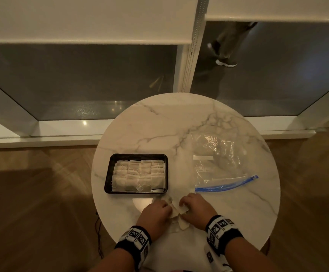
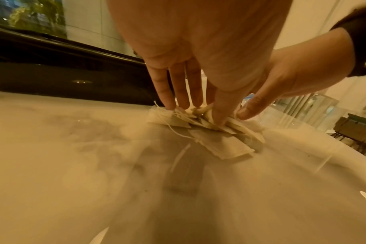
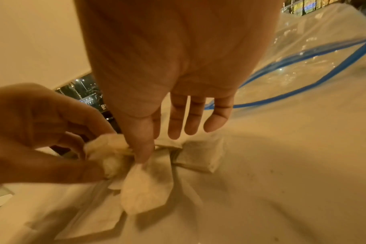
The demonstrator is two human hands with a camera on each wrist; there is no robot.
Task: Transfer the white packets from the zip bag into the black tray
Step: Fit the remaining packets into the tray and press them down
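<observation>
A small pile of white packets (image 1: 177,212) (image 2: 219,145) (image 3: 148,184) lies on the marble table near its front edge. My left hand (image 1: 158,210) (image 2: 193,105) comes onto the pile from the left, and its thumb and curled fingers pinch crumpled packets. My right hand (image 1: 191,205) (image 3: 153,132) meets it from the right, thumb pinching the pile and the other fingers hanging loose. The black tray (image 1: 138,155) (image 2: 63,72) stands just beyond and to the left, holding several rows of packets. At the right lies the clear zip bag (image 1: 218,154) (image 3: 303,66), flat, its blue zip (image 1: 226,186) open.
The round marble table (image 1: 179,118) is small, with wooden floor around it. Behind it runs a low sill under large windows. A dark cable hangs by the table's left edge. A person's legs show through the glass at the back right.
</observation>
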